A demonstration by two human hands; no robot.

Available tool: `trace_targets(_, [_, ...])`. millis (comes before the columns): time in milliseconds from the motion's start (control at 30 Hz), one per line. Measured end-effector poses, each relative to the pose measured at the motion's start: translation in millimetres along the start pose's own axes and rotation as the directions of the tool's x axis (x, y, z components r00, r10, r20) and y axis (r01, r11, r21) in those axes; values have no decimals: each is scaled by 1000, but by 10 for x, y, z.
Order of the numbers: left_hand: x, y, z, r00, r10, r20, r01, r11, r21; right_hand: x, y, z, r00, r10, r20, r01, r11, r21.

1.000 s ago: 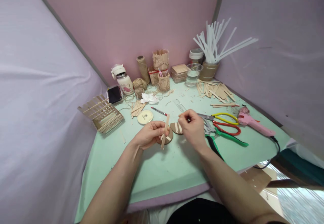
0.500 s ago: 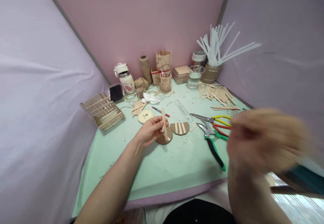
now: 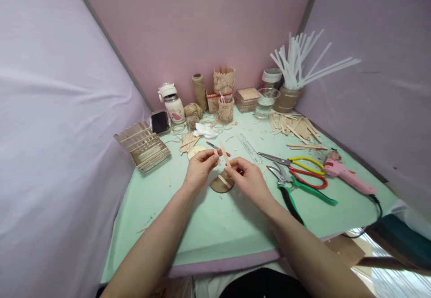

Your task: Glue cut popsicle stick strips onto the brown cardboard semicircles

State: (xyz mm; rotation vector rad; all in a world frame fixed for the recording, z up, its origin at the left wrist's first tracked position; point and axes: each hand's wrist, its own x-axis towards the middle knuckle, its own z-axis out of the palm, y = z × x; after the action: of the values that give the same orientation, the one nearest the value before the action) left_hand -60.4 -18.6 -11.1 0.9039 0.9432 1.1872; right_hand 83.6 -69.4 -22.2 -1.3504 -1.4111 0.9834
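Note:
My left hand pinches a short piece of wooden craft stick between thumb and fingertips. Close beside it, my right hand is closed on a longer craft stick, which points up and away from me. Below both hands a rounded brown cardboard piece lies on the table, with one pale strip of stick across it. My right hand covers the spot where a second cardboard piece with strips lay. A cream round lid is partly behind my left hand.
Scissors, green-handled pruning shears and a pink glue gun with a cord lie on the right. A ruler, loose sticks and a cup of water are farther back. A stick-built basket stands left.
My right hand has come from the far right to the middle and now holds the longer stick. My left hand keeps a short piece. The glue gun now shows, and the view has shifted slightly.

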Motion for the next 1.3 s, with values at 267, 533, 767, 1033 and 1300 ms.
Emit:
trace_targets(267, [26, -15, -25, 999, 23, -34, -24, 999, -38, -31, 19, 46, 999, -26, 27, 28, 998, -51])
trace_targets(533, [3, -29, -34, 1000, 3, -6, -3, 999, 48, -48, 32, 69, 997, -47, 68, 50, 998, -31])
trace_targets(767, [-63, -56, -7, 991, 93, 97, -110, 978, 179, -29, 2, 17, 998, -59, -31, 61, 996, 70])
trace_targets(1033, [-68, 42, -40, 968, -26, 249, 5, 996, 87, -41, -12, -7, 999, -24, 22, 20, 988, 154])
trace_targets(1300, [4, 74, -152, 940, -107, 324, 93, 994, 59, -48, -48, -1, 995, -16, 99, -5, 978, 207])
